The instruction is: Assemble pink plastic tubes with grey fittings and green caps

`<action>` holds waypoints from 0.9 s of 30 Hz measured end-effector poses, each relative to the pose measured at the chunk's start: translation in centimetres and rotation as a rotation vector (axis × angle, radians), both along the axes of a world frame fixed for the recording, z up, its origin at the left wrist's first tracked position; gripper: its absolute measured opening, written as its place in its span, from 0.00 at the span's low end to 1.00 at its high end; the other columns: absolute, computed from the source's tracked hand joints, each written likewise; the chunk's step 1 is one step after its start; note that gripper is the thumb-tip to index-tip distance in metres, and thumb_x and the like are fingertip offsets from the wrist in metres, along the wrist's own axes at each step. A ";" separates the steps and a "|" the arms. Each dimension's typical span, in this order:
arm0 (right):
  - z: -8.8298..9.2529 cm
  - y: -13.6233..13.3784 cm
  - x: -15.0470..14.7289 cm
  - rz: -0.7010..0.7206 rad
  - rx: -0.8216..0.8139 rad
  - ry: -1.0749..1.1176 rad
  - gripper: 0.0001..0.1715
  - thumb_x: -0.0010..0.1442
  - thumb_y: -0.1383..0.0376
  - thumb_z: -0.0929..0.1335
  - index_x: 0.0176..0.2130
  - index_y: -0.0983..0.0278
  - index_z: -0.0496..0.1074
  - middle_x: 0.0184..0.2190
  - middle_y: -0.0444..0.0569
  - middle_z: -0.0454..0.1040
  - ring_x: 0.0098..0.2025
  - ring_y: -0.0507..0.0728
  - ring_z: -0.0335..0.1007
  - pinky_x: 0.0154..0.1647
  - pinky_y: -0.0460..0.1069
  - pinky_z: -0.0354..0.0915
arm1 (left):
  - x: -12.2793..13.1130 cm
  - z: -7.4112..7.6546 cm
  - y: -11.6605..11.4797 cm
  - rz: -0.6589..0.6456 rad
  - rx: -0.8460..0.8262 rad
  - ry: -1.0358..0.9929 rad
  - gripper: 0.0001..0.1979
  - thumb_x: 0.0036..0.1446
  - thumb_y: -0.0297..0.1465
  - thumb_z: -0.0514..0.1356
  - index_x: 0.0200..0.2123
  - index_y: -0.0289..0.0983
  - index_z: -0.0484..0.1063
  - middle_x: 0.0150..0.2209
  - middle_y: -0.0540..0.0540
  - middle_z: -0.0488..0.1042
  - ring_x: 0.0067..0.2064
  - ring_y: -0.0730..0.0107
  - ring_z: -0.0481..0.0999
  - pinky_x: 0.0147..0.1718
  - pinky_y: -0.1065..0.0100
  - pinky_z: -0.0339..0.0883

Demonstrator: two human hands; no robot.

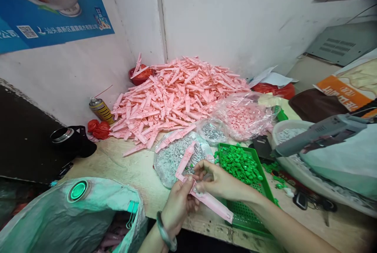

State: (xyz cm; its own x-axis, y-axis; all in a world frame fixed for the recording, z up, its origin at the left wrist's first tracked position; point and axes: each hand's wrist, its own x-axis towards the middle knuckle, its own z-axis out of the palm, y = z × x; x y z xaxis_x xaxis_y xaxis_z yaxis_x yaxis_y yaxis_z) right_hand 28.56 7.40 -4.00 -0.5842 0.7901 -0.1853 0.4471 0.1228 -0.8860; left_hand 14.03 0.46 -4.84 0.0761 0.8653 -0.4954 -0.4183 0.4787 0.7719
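Observation:
My left hand, with a bracelet at the wrist, grips a long pink plastic part near the table's front edge. The part is bent, one arm reaching up and away, the other down to the right. My right hand is closed at its middle, thumb and fingers pressed at the joint; any small piece between them is hidden. Just beyond lies a round tray of small grey pieces and metal pins. To the right, a green basket holds small green plastic pieces.
A large heap of pink parts lies against the wall. Nearby are a bag of small pink pieces, a bowl of metal pins, a grey electric screwdriver-like tool, keys, a spray can and an open sack.

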 end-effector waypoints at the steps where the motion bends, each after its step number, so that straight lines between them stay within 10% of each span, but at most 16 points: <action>1: 0.0 0.9 -0.1 0.006 0.114 -0.141 0.09 0.61 0.63 0.68 0.42 0.63 0.67 0.37 0.47 0.74 0.39 0.54 0.72 0.39 0.48 0.68 | -0.1 0.2 0.0 0.006 -0.010 -0.017 0.28 0.44 0.52 0.66 0.38 0.33 0.72 0.23 0.51 0.70 0.23 0.74 0.65 0.22 0.71 0.59; 5: -0.4 3.9 -1.4 -0.127 0.442 -0.544 0.09 0.62 0.72 0.63 0.38 0.66 0.73 0.43 0.58 0.75 0.49 0.62 0.69 0.50 0.55 0.63 | -0.1 0.7 0.1 0.076 -0.054 -0.105 0.20 0.46 0.44 0.67 0.34 0.33 0.72 0.28 0.48 0.72 0.32 0.69 0.71 0.33 0.68 0.65; 13: -0.1 4.3 -2.2 -0.150 0.451 -0.720 0.14 0.55 0.75 0.63 0.40 0.68 0.75 0.38 0.60 0.77 0.39 0.64 0.74 0.36 0.52 0.63 | -0.1 0.9 0.2 0.042 -0.124 -0.311 0.24 0.40 0.21 0.62 0.44 0.37 0.66 0.31 0.49 0.73 0.38 0.62 0.77 0.41 0.59 0.71; 19: 2.2 3.1 2.5 -0.113 0.504 -0.608 0.16 0.62 0.73 0.61 0.37 0.64 0.77 0.37 0.52 0.74 0.38 0.59 0.72 0.38 0.50 0.63 | -0.4 0.9 0.8 -0.019 -0.011 -0.031 0.22 0.42 0.31 0.67 0.44 0.36 0.69 0.45 0.40 0.74 0.40 0.60 0.77 0.34 0.63 0.73; 27: 3.8 0.9 3.6 0.315 0.595 -0.266 0.20 0.58 0.79 0.60 0.33 0.62 0.77 0.32 0.47 0.70 0.33 0.53 0.66 0.31 0.46 0.61 | -0.2 1.1 0.8 -0.251 0.027 0.012 0.19 0.46 0.31 0.65 0.45 0.39 0.75 0.41 0.42 0.76 0.38 0.58 0.78 0.28 0.64 0.73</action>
